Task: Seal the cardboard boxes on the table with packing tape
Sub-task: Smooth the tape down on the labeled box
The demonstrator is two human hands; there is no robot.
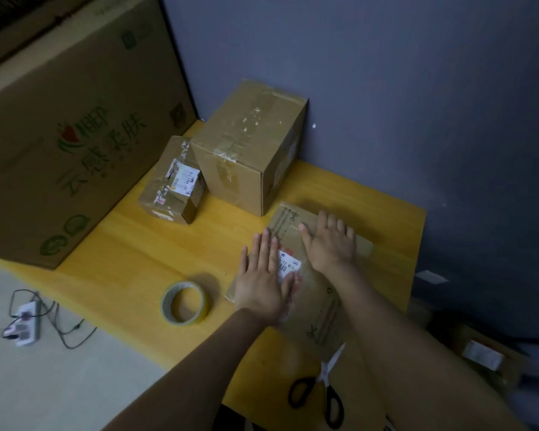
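We see a very large printed cardboard carton filling the left side, standing on the far left part of a yellow table that sits against a grey-blue wall.

Next in size, a medium cardboard box stands at the back of the table in the corner by the wall, with tape strips across its top and down its front.

In front of it, near the right edge of the table, lies a flat cardboard box, set at an angle.

A small taped box with a white label sits just left of the medium box, touching it or nearly so.

Both of the person's hands lie palm down on the flat box with fingers straight and gripping nothing. The left hand rests on its left edge. The right hand rests on its far end.

A roll of packing tape lies flat on the table, just left of the left hand and apart from it.

Black-handled scissors lie at the near edge of the table, with their blade tips at the flat box's near end.

A white power strip with dark cables lies on the pale floor to the left.

A white shipping label shows between the two hands.
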